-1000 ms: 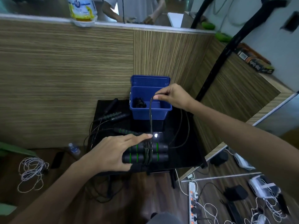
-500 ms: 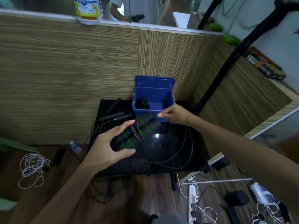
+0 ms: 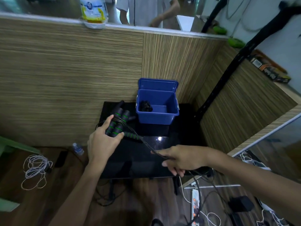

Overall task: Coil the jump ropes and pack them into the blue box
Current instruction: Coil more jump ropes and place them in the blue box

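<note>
My left hand (image 3: pixel 103 139) grips a pair of black jump rope handles with green rings (image 3: pixel 117 123), held above the left part of the black table (image 3: pixel 146 167). A black cord (image 3: pixel 141 141) is wound around them and runs taut down to my right hand (image 3: pixel 180 158), which pinches it near the table's front edge. The slack hangs off the front right edge. The blue box (image 3: pixel 157 115) stands open at the back of the table with a coiled black rope (image 3: pixel 145 106) inside at its left. Another green-ringed handle (image 3: pixel 132 137) lies on the table.
More black handles (image 3: pixel 119 105) lie at the table's back left. Wooden partition walls close in behind and to the right. On the floor are a white cable coil (image 3: pixel 35 168), a plastic bottle (image 3: pixel 78 148) and a power strip (image 3: pixel 196 204) with cables. A person stands behind the partition.
My left hand lifted the handle pair up and left, tilting it. My right hand dropped from beside the box to the table's front edge, pulling the cord taut.
</note>
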